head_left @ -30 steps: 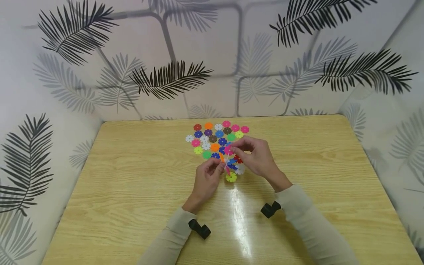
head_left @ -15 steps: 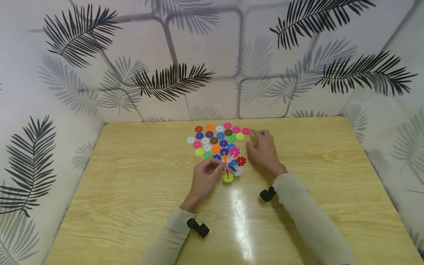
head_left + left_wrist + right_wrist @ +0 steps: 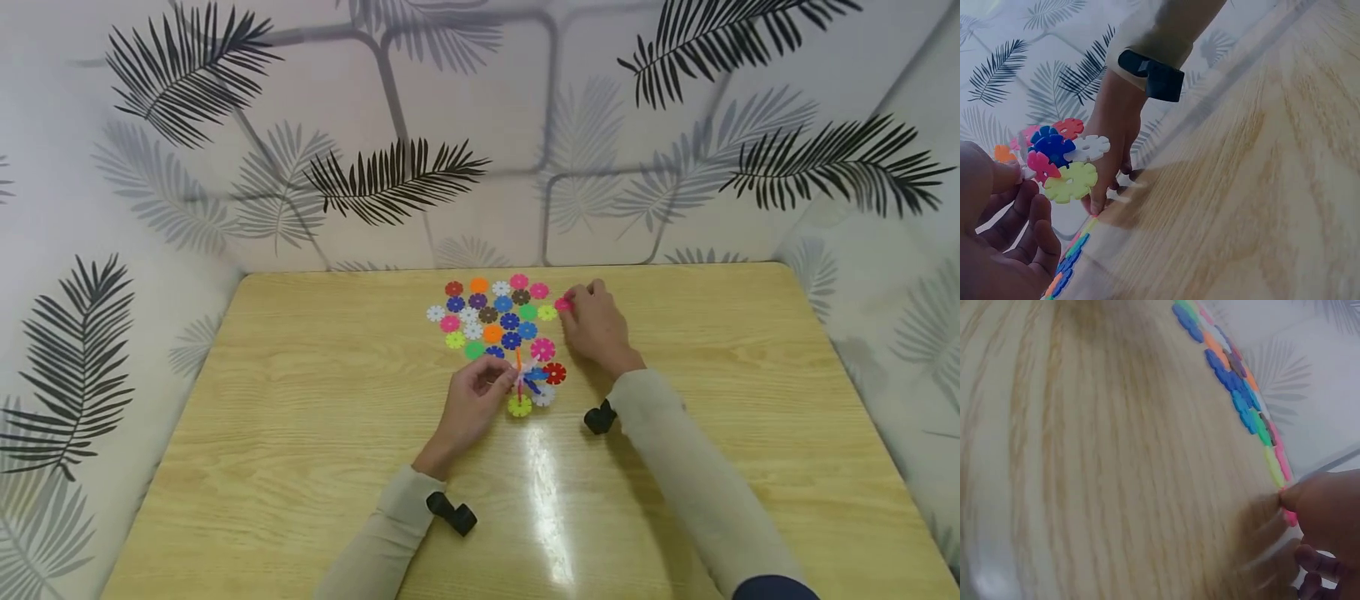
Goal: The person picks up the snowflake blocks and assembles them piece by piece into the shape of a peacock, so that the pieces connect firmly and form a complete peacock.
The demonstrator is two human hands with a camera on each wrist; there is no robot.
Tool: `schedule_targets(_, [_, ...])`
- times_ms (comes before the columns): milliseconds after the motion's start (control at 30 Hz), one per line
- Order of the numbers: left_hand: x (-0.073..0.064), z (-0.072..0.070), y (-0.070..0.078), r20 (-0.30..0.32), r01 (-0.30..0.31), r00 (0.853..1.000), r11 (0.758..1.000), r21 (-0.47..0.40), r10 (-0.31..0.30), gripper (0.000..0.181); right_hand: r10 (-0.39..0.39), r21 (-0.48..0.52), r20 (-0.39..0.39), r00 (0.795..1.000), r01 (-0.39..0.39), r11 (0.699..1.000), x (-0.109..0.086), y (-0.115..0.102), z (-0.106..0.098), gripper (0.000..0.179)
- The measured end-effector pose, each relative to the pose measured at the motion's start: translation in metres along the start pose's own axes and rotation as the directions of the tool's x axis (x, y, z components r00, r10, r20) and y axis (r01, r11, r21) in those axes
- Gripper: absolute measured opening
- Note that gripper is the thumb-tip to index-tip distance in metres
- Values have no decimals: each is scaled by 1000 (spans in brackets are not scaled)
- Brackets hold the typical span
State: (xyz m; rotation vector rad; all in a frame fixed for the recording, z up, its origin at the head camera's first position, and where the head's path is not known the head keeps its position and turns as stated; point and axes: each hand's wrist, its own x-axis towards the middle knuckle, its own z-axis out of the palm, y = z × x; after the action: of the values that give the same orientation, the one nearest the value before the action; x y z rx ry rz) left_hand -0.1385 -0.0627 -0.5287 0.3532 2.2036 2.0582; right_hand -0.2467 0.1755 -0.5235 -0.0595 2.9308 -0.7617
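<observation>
In the head view, my left hand (image 3: 476,398) pinches a built cluster of interlocking notched plastic discs between thumb and fingertips. Seen from the left wrist, this cluster has a dark blue disc (image 3: 1052,150), a yellow disc (image 3: 1071,182), a red disc (image 3: 1069,128) and a white disc (image 3: 1090,148). A white piece in its middle is partly hidden by the fingertips. My right hand (image 3: 597,325) is low at the table, at the right end of the loose discs. Its thumb and finger pinch a pink disc (image 3: 564,305), partly covered by the hand in the right wrist view.
Loose flat notched discs in many colours lie grouped on the wooden table (image 3: 300,417), among them an orange disc (image 3: 492,334) and a green disc (image 3: 474,350). A patterned wall (image 3: 465,208) stands behind the table's far edge.
My right hand has left the cluster, where it held a pink disc now seen on the cluster, and moved back and right to another pink disc. My left hand stays with the cluster.
</observation>
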Motion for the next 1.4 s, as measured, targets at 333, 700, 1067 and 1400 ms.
schedule_targets(333, [0,-3,2,15,20,1000,1000,9,-20,16,-121,165,146,982,96,981,-3,3,-19,19])
schedule_targets(700, [-1,-1,0,21,20,1000,1000,7,-20,15,-123,316,58,991,98,944,-20,8,-18,20])
schedule_targets(1067, [0,-2,2,29,15,999,999,38,-16,17,-277,621,-62,959,255,741,-61,-36,-35,15])
schedule_targets(1400, [-1,-1,4,16,-2,1000,997,82,0,16,-324,572,-68,944,303,762,-66,-46,-32,13])
